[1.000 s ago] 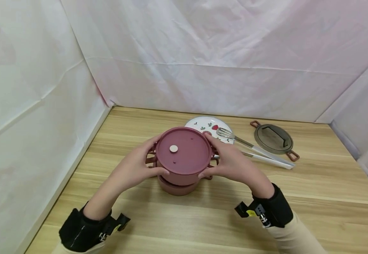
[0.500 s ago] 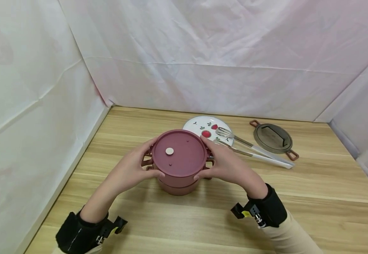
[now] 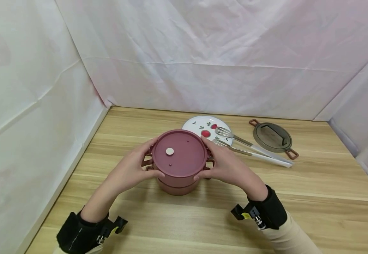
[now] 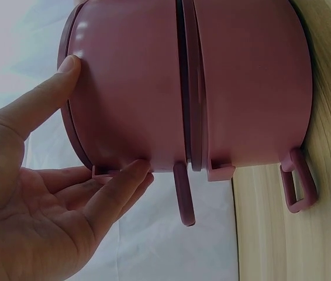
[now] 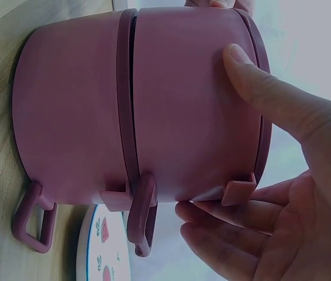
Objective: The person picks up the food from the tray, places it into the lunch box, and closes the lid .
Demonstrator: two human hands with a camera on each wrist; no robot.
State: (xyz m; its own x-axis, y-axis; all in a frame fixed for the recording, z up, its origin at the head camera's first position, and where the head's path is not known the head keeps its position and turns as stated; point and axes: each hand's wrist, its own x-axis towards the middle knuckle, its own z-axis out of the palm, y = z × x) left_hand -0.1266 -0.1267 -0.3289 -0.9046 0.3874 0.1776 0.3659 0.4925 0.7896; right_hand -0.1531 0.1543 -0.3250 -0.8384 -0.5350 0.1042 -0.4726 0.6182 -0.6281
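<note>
Two dark pink toy pots stand stacked. The upper pot [image 4: 124, 82], its flat lid [image 3: 184, 158] on, rests on the lid of the lower pot [image 5: 72, 111]. A thin dark seam shows between them in both wrist views. My left hand [image 3: 131, 167] grips the upper pot from the left, thumb on its front wall and fingers about its side lug. My right hand [image 3: 228, 164] holds the same pot from the right, thumb on the front and fingers behind. Loop handles stick out from the sides of both pots.
Behind the pots lies a white plate [image 3: 193, 123] with strawberry prints. A slotted turner [image 3: 242, 141] and a fork-like utensil [image 3: 241, 151], both white-handled, lie to its right. Farther right is a round grey-brown lid [image 3: 271, 139] with a dark handle. White cloth walls [image 3: 203, 84] border the wooden table.
Both hands have brought the upper pot slightly left and down onto the lower pot, and the gap between them has narrowed. Over the last half second, hands and pots look nearly still.
</note>
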